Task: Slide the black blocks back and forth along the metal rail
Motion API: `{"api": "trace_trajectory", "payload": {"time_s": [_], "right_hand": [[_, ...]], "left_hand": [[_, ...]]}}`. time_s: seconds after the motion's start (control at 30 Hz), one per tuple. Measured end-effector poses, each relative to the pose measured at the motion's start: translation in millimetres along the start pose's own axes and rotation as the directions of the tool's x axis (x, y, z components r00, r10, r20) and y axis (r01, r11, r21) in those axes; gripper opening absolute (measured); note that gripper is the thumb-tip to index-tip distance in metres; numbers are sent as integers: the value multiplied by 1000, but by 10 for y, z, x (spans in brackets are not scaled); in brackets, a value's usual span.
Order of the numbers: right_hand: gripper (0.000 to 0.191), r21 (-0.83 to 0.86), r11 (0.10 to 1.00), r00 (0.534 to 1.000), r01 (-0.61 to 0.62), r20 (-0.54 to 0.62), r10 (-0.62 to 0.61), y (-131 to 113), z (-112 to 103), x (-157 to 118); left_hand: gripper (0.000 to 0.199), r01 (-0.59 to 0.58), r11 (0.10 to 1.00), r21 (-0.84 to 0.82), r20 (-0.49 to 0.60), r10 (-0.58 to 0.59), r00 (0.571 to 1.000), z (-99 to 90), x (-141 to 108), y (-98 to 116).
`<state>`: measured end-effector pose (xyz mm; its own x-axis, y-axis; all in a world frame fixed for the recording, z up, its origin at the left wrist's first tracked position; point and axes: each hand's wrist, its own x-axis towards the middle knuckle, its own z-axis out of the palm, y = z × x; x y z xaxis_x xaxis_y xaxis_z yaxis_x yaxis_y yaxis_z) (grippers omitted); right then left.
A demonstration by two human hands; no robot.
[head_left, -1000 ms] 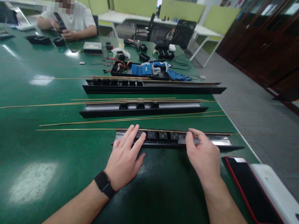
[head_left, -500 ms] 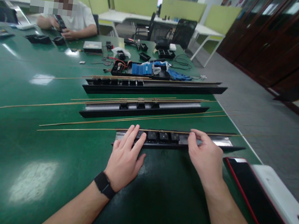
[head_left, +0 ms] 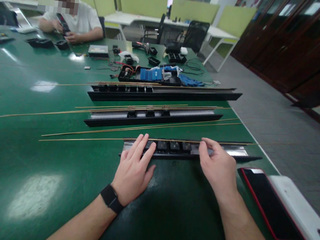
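The left hand [head_left: 133,171] is resting, fingers loosely spread, across a black channel [head_left: 178,157] on the tabletop [head_left: 83,176] while the right hand [head_left: 218,164] is pinching a golden rod [head_left: 169,140] along its far edge, apparently aligning it, the next move likely calling for a steady hold.

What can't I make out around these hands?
Head view: part of the nearest black channel, hidden under the left hand.
Head view: whether the right hand pinches the thin rod; the hand itself hides the contact.
Head view: any markings on the dark blocks, too small and blurred.
Head view: the forearms, cut off by the bottom edge.
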<state>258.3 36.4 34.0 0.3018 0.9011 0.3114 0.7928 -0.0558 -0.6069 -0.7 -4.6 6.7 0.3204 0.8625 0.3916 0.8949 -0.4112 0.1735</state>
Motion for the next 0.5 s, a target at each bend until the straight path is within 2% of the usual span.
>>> {"api": "trace_trajectory", "payload": {"time_s": [0.23, 0.5], "right_hand": [[46, -38, 998, 999, -42, -20, 41, 9, -26, 21], [45, -4, 1000, 1000, -30, -6, 30, -12, -32, 8]], "left_hand": [[63, 11, 1000, -12, 9, -11, 1000, -2, -1, -1], [63, 1, 1000, 9, 8, -1, 1000, -6, 3, 1]]}}
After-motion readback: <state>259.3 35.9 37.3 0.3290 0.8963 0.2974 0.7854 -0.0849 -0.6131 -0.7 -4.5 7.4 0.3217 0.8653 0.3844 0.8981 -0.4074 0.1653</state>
